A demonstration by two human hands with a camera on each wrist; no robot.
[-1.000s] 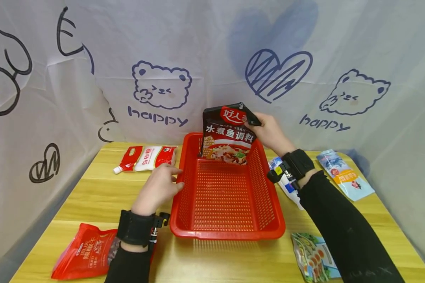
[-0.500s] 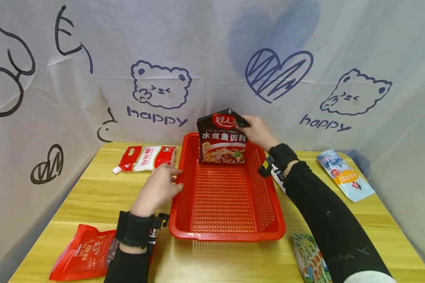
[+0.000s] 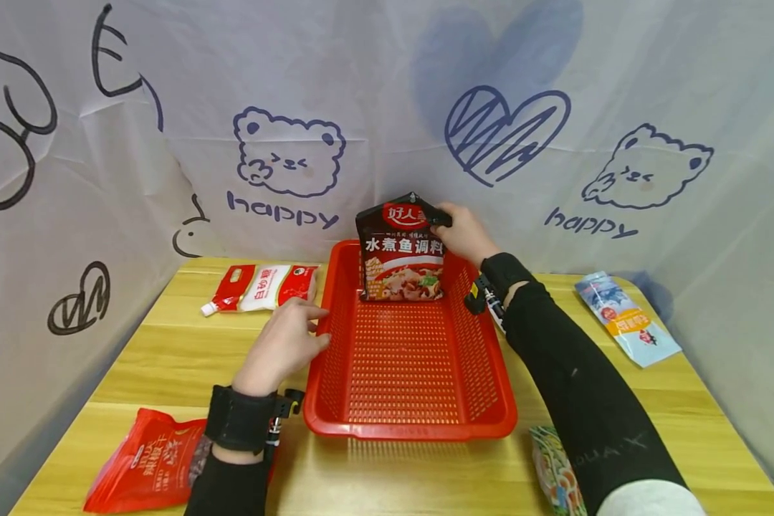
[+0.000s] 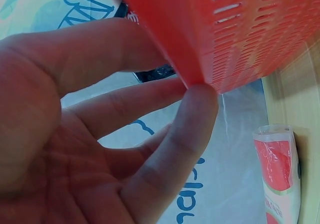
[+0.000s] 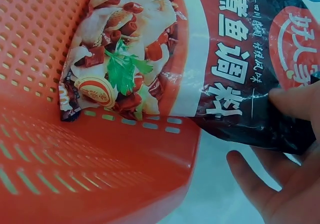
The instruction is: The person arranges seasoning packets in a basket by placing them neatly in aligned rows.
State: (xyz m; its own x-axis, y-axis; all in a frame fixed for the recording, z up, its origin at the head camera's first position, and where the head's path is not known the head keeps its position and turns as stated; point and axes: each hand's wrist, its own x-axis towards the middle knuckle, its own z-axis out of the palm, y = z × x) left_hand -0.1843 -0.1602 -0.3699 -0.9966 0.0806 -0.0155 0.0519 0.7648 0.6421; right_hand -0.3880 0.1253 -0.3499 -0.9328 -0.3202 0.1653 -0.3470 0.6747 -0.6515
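My right hand (image 3: 467,233) pinches the upper right corner of a black and red fish seasoning packet (image 3: 403,269). The packet stands upright at the far end of a red plastic basket (image 3: 409,431), its lower edge down inside. Up close in the right wrist view, the thumb lies across the front of the packet (image 5: 220,48) and the other fingers are behind it. My left hand (image 3: 284,344) holds the basket's left rim. In the left wrist view, thumb and fingertips (image 4: 200,96) take the rim from both sides.
A red and white sugar bag (image 3: 264,288) lies left of the basket, a red dried chili bag (image 3: 151,462) at the front left. On the right are a blue and orange pouch (image 3: 628,319) and a green-patterned packet (image 3: 555,466), partly under the right sleeve. A drawn-on cloth stands behind.
The right hand has brought the seasoning packet leftward and slightly down at the basket's far end, and the packet now stands straighter. The left hand keeps its place on the rim.
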